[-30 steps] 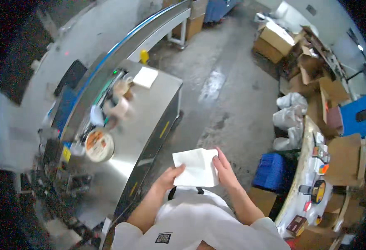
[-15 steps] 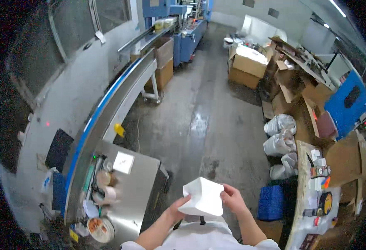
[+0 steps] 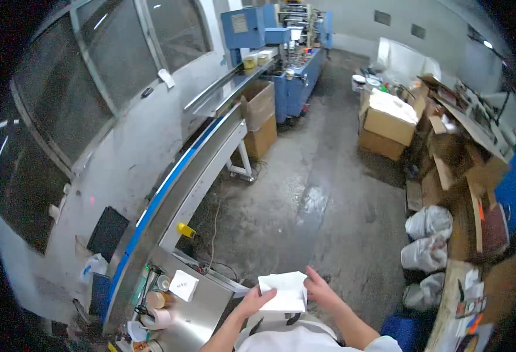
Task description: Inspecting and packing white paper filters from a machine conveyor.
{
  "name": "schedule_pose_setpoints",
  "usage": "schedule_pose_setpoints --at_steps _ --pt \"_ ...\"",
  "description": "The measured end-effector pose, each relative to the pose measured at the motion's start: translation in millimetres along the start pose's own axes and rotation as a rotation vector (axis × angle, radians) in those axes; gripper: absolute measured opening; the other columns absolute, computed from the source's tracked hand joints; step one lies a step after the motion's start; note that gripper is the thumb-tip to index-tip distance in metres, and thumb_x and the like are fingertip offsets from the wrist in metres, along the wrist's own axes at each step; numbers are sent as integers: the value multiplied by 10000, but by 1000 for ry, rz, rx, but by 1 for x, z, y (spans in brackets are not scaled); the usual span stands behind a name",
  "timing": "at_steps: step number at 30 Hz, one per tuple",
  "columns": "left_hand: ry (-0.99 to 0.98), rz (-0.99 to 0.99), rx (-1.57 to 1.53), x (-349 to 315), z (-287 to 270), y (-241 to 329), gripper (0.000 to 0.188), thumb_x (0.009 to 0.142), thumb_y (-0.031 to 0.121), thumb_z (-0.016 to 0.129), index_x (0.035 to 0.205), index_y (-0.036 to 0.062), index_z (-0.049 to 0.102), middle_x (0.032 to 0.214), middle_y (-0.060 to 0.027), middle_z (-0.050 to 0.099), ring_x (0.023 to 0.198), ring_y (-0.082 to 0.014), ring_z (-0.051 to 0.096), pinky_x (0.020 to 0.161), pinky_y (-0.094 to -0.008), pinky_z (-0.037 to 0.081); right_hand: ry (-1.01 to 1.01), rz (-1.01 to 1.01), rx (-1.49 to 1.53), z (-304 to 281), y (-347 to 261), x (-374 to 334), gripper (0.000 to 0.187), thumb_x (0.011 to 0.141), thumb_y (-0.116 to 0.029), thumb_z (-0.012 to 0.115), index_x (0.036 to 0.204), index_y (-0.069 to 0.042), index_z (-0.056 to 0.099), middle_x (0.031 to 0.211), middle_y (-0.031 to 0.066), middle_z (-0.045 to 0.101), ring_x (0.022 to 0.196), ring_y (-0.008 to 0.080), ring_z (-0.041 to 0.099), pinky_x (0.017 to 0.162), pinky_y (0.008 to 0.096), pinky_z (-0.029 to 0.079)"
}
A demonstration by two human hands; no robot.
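Note:
In front of my body I hold a piece of white paper with a crease or overlapping layers along its upper part. My left hand grips its left side, thumb on top. At the right edge my right hand pinches the paper, with its index finger pointing upward. Most of the fingertips are hidden behind the paper. To the left is a steel table, where a white card lies beside some tape rolls.
A conveyor with a blue edge runs from the steel table toward a blue machine. White sacks, cardboard boxes and a cluttered table line the right side. A cable trails on the floor.
The view has turned left and tilted up. The paper was bent and tilted between both hands; it now looks flatter, with layers overlapping at its upper edge. Both hands still hold it.

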State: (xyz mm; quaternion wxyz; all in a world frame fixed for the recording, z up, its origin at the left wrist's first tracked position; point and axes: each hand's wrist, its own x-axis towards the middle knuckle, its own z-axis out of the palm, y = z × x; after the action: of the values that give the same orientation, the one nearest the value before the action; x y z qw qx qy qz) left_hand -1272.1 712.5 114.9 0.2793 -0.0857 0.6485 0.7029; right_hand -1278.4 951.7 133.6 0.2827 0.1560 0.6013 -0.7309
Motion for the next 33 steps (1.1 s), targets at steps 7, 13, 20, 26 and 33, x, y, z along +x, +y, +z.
schedule_pose_setpoints --at_steps 7,13,20,26,33 --pt "48 3 -85 84 -56 46 483 914 280 661 1268 -16 519 1133 -76 623 988 -127 587 849 -282 484 -67 -67 -204 24 -57 135 935 775 -140 769 1476 42 178 1275 174 525 1154 219 535 960 357 450" --pt "55 229 -438 145 -166 35 702 859 340 724 1370 -17 400 1278 -75 535 1131 -135 517 972 -290 422 -4 -125 -251 110 -127 253 821 759 -78 742 1435 20 286 1119 133 581 974 202 603 795 315 519" --pt "494 479 -671 97 -259 69 773 824 181 764 1433 -13 330 1291 -90 545 1172 -151 518 990 -302 423 -540 -45 -382 263 -181 346 727 797 -22 657 1418 36 284 1258 160 537 1138 251 560 935 361 484" --pt "1140 669 -787 43 -313 54 678 837 161 745 1388 25 375 1185 -77 591 1048 -147 576 843 -285 491 -1036 45 -575 435 -155 398 515 800 -48 665 1279 25 488 1146 123 624 1050 227 608 917 356 488" --pt "2069 487 -883 5 -325 3 487 887 111 664 1321 25 460 1145 -87 612 1010 -171 601 877 -305 499 -1260 109 -441 688 -87 431 445 794 -82 709 1191 12 534 1128 110 629 999 205 621 867 346 509"
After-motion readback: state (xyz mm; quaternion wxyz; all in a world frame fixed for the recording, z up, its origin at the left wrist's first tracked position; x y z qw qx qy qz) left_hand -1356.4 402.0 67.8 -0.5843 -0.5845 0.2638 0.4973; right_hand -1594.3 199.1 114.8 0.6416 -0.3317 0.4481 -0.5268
